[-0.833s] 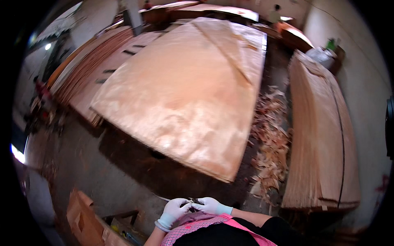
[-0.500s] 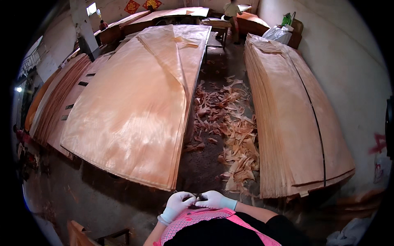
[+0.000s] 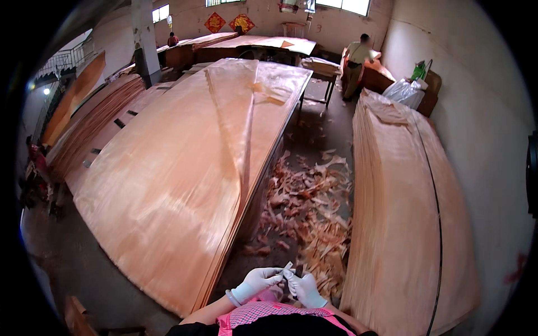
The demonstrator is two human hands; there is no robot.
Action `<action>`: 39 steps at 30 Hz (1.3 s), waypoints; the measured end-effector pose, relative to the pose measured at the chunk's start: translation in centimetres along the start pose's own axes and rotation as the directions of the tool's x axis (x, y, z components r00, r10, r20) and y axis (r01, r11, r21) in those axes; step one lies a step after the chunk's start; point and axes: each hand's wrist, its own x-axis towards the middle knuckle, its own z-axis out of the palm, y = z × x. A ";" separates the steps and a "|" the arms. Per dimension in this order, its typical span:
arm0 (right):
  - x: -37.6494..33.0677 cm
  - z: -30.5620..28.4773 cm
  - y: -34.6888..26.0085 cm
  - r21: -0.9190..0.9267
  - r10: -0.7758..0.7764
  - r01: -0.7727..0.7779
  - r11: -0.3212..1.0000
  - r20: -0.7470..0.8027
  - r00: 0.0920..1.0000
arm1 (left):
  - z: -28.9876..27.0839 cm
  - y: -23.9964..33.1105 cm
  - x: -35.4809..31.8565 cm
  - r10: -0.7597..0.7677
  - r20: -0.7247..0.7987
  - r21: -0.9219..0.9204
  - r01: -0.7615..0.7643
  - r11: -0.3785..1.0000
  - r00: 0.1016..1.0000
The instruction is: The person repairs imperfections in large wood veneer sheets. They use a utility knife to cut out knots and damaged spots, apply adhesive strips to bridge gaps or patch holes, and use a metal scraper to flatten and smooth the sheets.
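Left: broad stack of thin tan wood sheets (image 3: 168, 185), top folded. White-gloved left hand (image 3: 259, 281): fingers mostly closed, tips at small pale flat strip (image 3: 288, 266); can't tell if they pinch it. Change: strip now shows between the hands, above the waist; half a second ago only dark bits showed, so its outline is readable. Narrow, tilted; material unclear. White-gloved right hand (image 3: 305, 288): curled around slim dark piece (image 3: 298, 271).
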 end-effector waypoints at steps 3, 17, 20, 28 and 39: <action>6.0 -2.0 -5.8 -0.013 -0.021 0.021 1.000 -0.043 0.999 | -1.2 3.3 8.1 -0.041 -0.026 -0.020 0.041 0.999 0.999; 33.5 -12.6 -27.9 0.091 0.005 0.001 0.996 -0.063 0.998 | -5.2 22.1 39.7 0.002 -0.012 0.489 0.004 0.872 1.000; 41.2 -15.1 -33.8 0.015 0.005 -0.005 1.000 0.026 1.000 | -6.1 27.4 45.8 -0.054 -0.077 0.420 0.081 0.904 0.996; 57.7 -17.6 -50.6 -0.436 0.089 0.002 0.900 0.189 0.978 | -9.9 32.8 63.1 0.299 -0.260 0.660 -0.057 0.749 0.918; 83.4 -13.8 -64.7 -0.496 0.121 0.149 0.856 0.471 0.874 | -20.5 42.8 80.9 0.207 -0.511 0.179 -0.133 0.975 0.834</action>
